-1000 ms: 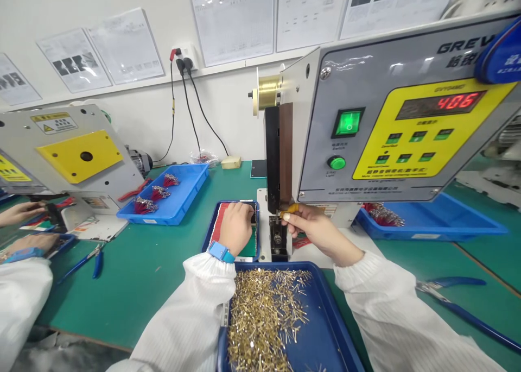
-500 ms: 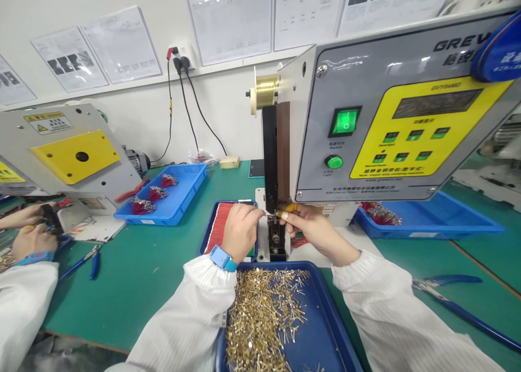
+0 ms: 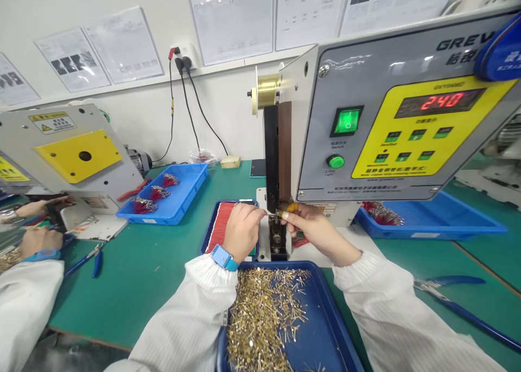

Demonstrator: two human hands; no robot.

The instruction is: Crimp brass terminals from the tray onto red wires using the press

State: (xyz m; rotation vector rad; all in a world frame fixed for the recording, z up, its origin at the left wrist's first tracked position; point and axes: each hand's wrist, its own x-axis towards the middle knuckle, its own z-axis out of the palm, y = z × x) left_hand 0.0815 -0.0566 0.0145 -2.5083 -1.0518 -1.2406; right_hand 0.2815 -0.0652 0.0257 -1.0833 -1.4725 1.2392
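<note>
At the crimping machine's (image 3: 325,182) black crimping head (image 3: 277,233), my two hands meet from either side. My left hand (image 3: 243,225), with a blue wrist strap, is closed in a pinch on a thin metal pin (image 3: 270,215) that reaches into the head. From the right, my right hand (image 3: 311,228) is closed too, yellow covers on its fingers; what it pinches is hidden. Just below lies a dark blue tray (image 3: 329,328) of gold-coloured, thin-legged metal pins (image 3: 260,317). Red wires (image 3: 222,225) fill a small tray behind my left hand.
Blue trays with red wire bundles stand at left (image 3: 187,190) and right (image 3: 439,220). Blue-handled pliers (image 3: 448,296) lie by my right sleeve, other pliers (image 3: 91,259) at left. A co-worker's hands (image 3: 40,239) work at a neighbouring machine (image 3: 77,155). A brass strip spool (image 3: 266,91) sits on my machine.
The red display, dark before, now reads 240. My hands hold the same pose at the crimping head. The co-worker's hands have shifted slightly, and the whole view has moved a little.
</note>
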